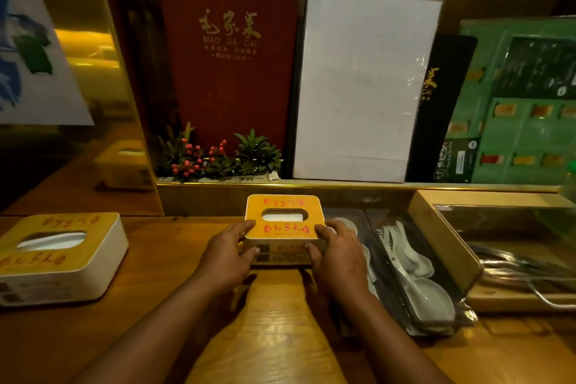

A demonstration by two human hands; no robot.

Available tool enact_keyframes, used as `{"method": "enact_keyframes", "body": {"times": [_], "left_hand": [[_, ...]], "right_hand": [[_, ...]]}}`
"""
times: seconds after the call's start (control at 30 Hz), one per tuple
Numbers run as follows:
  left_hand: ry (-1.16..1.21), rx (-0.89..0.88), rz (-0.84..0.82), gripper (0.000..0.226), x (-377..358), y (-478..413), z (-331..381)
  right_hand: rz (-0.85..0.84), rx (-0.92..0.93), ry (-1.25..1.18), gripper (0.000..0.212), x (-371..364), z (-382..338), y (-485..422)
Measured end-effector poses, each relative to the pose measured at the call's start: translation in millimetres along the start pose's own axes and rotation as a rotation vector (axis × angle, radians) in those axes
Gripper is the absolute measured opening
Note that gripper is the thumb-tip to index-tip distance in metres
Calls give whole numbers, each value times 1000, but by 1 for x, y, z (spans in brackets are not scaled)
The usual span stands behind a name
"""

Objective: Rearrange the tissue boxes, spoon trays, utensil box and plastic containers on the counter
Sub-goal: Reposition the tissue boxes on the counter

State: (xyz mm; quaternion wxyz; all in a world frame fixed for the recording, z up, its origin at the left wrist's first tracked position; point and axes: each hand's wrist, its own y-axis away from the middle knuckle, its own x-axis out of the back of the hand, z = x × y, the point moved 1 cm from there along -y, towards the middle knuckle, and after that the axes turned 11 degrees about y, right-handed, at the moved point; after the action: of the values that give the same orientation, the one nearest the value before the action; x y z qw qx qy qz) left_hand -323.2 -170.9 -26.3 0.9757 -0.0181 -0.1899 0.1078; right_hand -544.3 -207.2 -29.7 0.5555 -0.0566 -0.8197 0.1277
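Note:
A tissue box (283,217) with an orange lid and red lettering stands on the wooden counter (156,305) near the back wall. My left hand (227,256) grips its left side and my right hand (335,254) grips its right side. A second, larger-looking tissue box (59,254) rests at the far left. Right of my hands lie two clear spoon trays (389,259) holding white ceramic spoons (431,293). Further right is a wooden utensil box (448,243) with a clear lid and metal cutlery inside.
On a raised ledge behind stand a red menu (230,50), a white laminated sheet (361,84), a black menu (442,103), a green menu (523,103) and a small planter with red berries (218,159). A mirrored gold panel (103,103) rises at the left.

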Motion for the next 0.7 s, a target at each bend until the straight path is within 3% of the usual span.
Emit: {"method": "enact_keyframes", "body": {"times": [0.2, 0.4, 0.53, 0.67, 0.7], "left_hand": [[-39, 43, -93, 86, 24, 17, -1], [-97, -29, 2, 83, 105, 45, -8], [-95, -108, 151, 75, 179, 55, -24], [-134, -144, 252, 71, 218, 62, -27], [-131, -138, 278, 70, 265, 70, -44]], "right_hand": [[32, 18, 71, 51, 4, -13, 7], [23, -32, 49, 51, 1, -25, 10], [38, -58, 35, 49, 6, -33, 17], [-18, -135, 172, 51, 18, -23, 23], [2, -139, 241, 56, 1, -56, 26]]}}
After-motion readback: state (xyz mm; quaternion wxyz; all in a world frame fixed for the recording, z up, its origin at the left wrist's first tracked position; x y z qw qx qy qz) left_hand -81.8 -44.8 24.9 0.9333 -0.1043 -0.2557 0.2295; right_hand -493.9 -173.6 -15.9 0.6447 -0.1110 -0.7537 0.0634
